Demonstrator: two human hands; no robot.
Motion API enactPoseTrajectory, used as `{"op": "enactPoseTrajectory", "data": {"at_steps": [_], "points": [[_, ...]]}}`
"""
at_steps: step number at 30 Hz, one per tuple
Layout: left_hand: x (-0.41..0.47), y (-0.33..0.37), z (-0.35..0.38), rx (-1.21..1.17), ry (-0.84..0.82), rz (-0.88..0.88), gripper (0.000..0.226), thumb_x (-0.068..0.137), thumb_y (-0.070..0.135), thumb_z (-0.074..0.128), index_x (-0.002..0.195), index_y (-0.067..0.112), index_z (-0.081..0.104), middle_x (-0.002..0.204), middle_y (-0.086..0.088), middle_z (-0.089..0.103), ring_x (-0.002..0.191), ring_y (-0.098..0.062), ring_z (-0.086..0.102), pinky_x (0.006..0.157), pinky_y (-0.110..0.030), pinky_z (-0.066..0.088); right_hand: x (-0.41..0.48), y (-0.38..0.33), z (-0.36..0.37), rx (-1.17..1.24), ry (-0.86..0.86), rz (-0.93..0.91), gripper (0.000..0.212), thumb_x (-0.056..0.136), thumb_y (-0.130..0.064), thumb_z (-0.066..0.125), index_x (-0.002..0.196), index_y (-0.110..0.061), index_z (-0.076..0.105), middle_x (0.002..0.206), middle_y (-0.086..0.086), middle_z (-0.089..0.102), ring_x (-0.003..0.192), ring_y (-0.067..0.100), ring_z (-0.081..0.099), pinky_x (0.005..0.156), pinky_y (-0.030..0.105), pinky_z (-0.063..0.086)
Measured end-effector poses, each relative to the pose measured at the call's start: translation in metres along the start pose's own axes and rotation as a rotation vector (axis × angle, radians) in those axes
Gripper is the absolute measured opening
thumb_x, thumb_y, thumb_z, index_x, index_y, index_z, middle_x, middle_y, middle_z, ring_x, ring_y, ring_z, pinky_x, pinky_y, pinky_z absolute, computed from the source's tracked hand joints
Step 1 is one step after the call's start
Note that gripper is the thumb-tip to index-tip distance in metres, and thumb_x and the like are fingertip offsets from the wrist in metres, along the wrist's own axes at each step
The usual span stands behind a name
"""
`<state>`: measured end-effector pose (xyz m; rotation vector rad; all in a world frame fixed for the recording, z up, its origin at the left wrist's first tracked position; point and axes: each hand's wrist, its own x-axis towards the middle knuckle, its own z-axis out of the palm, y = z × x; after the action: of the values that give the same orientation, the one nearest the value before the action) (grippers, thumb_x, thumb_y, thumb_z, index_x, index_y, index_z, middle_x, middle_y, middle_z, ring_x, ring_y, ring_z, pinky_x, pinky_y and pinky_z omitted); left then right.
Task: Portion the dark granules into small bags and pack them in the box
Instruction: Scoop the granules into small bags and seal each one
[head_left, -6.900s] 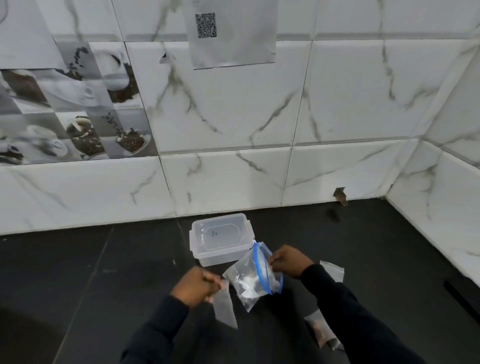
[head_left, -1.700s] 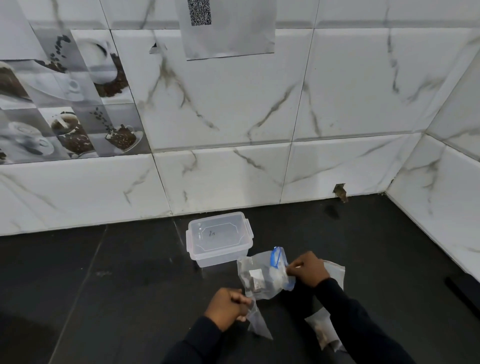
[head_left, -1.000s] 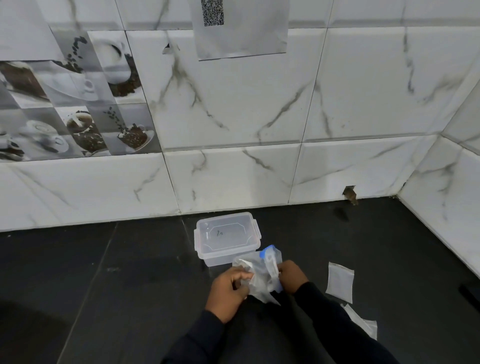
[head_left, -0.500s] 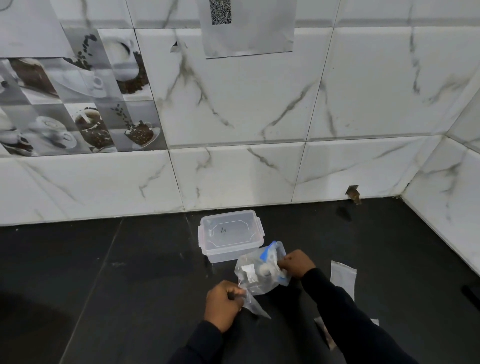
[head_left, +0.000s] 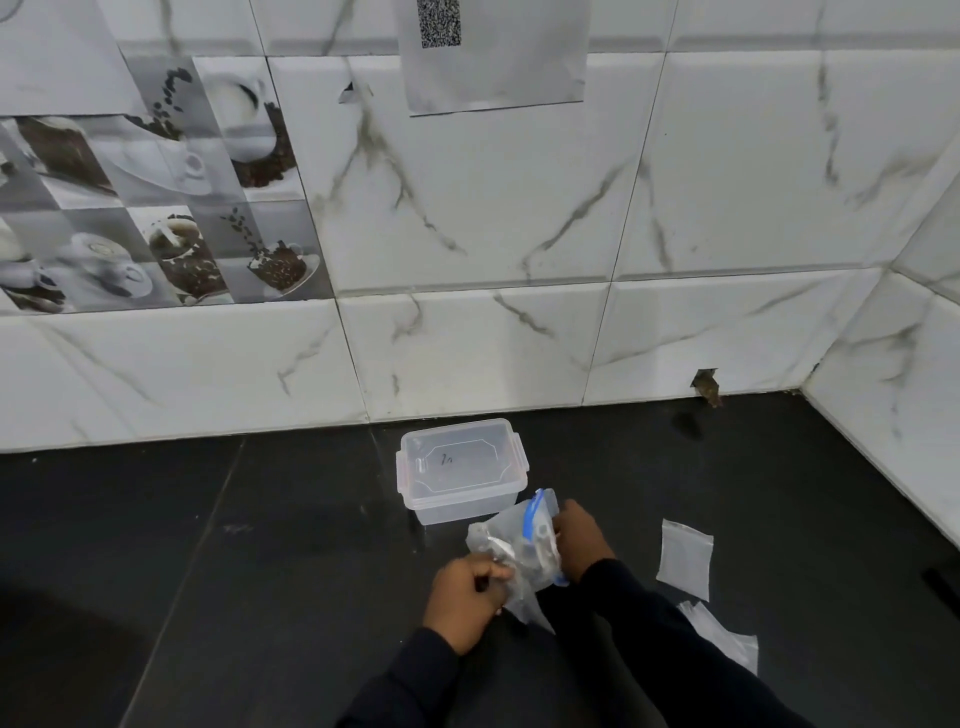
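Head view: a person in dark sleeves is working over a black counter (head_left: 260, 571) that is running along a marble-patterned tiled wall (head_left: 467, 234). The right hand (head_left: 579, 540) is gripping the clear zip bag (head_left: 511, 545) at its blue-striped top, fingers curled round the edge, and is holding it up off the counter just in front of the box. The left hand (head_left: 462, 597) is curling into a loose fist, thumb and fingers pinching a small bag (head_left: 530, 610) whose clear lower end is hanging down below the zip bag. The two bags are touching, and I cannot tell whether the left hand is also catching the zip bag's side. Something grey is showing through the zip bag, too blurred to say whether it is the dark granules.

The box (head_left: 460, 470), clear plastic, is sitting near the foot of the wall with its lid on. To the right of the right arm two more clear bags are lying on the counter: a flat bag (head_left: 684, 558) and, nearer the camera, a creased bag (head_left: 722, 636) partly hidden by the sleeve. A paper sheet (head_left: 493, 67) with a square code is hanging on the wall, and picture tiles (head_left: 145, 208) of coffee cups and beans are showing at the left.
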<state>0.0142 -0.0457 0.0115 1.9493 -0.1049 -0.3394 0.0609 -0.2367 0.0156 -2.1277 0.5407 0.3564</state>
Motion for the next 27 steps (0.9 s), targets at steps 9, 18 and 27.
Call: {"op": "enactPoseTrajectory", "data": {"at_steps": [9,18,27], "points": [[-0.004,0.013,-0.010,0.104,-0.055,0.187,0.046,0.078,-0.004,0.063,0.088,0.039,0.078,0.100,0.018,0.070,0.088,-0.007,0.066,0.078,-0.015,0.052,0.008,0.011,-0.010,0.259,-0.229,0.199,0.021,0.090,-0.002,0.058,0.071,-0.008,0.065,0.073,0.011,0.064,0.057,0.016,0.062,0.064,0.033,0.054],[-0.012,-0.005,-0.016,0.131,0.152,0.118,0.035,0.076,-0.005,0.068,0.078,0.028,0.078,0.094,0.020,0.070,0.085,0.001,0.067,0.077,-0.005,0.046,0.012,-0.009,-0.033,0.248,-0.007,-0.064,0.022,0.076,0.004,0.070,0.054,0.005,0.065,0.045,0.002,0.051,0.040,0.005,0.041,0.043,0.018,0.035],[-0.021,-0.012,-0.018,0.227,0.250,0.027,0.015,0.076,0.004,0.074,0.071,0.017,0.076,0.092,0.012,0.065,0.087,0.004,0.062,0.077,-0.004,0.043,0.001,-0.001,-0.041,-0.058,0.121,-0.114,0.012,0.074,-0.017,0.073,0.063,-0.013,0.076,0.072,0.006,0.070,0.064,0.009,0.059,0.057,0.015,0.046]]}}
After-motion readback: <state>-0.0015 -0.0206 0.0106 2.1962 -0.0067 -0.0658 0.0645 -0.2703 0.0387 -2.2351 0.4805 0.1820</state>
